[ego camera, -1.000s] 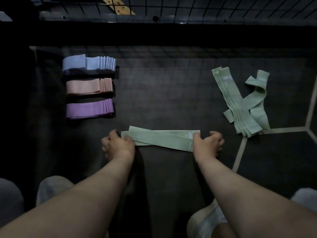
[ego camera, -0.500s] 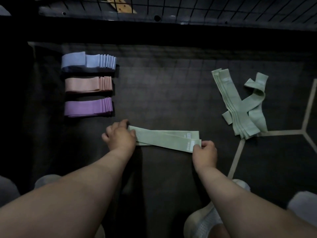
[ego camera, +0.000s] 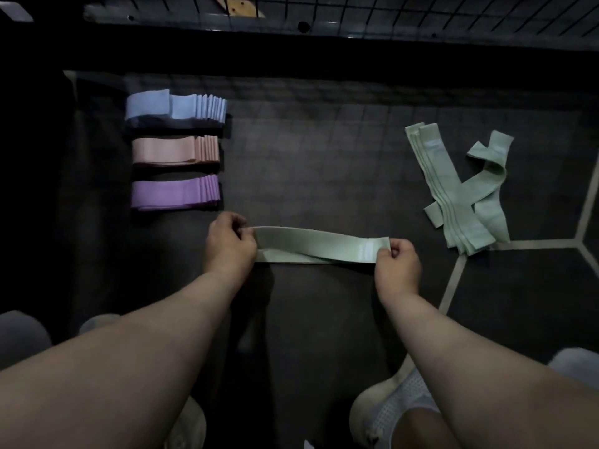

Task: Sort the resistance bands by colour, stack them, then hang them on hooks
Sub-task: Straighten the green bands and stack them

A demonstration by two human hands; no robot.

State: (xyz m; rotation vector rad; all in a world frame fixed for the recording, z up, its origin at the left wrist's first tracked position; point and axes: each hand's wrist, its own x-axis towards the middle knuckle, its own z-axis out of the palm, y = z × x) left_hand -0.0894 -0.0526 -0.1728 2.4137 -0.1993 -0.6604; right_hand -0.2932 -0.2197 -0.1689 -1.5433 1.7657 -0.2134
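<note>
A green band (ego camera: 319, 244) stretches flat between my hands, just above a second green band (ego camera: 285, 257) lying on the dark mat. My left hand (ego camera: 230, 243) pinches its left end and my right hand (ego camera: 396, 264) pinches its right end by the white label. Three neat stacks lie at the left: blue (ego camera: 176, 106), peach (ego camera: 175, 150) and purple (ego camera: 175, 195). A loose pile of green bands (ego camera: 460, 192) lies crossed at the right.
A black wire grid panel (ego camera: 389, 11) stands along the far edge with a wooden piece (ego camera: 236, 6) behind it. Pale floor lines (ego camera: 453, 280) run at the right. My shoes (ego camera: 395, 413) and knees show at the bottom.
Both hands have lifted the upper green band off the one beneath it and pulled it straight; before, they pressed the two bands flat on the mat.
</note>
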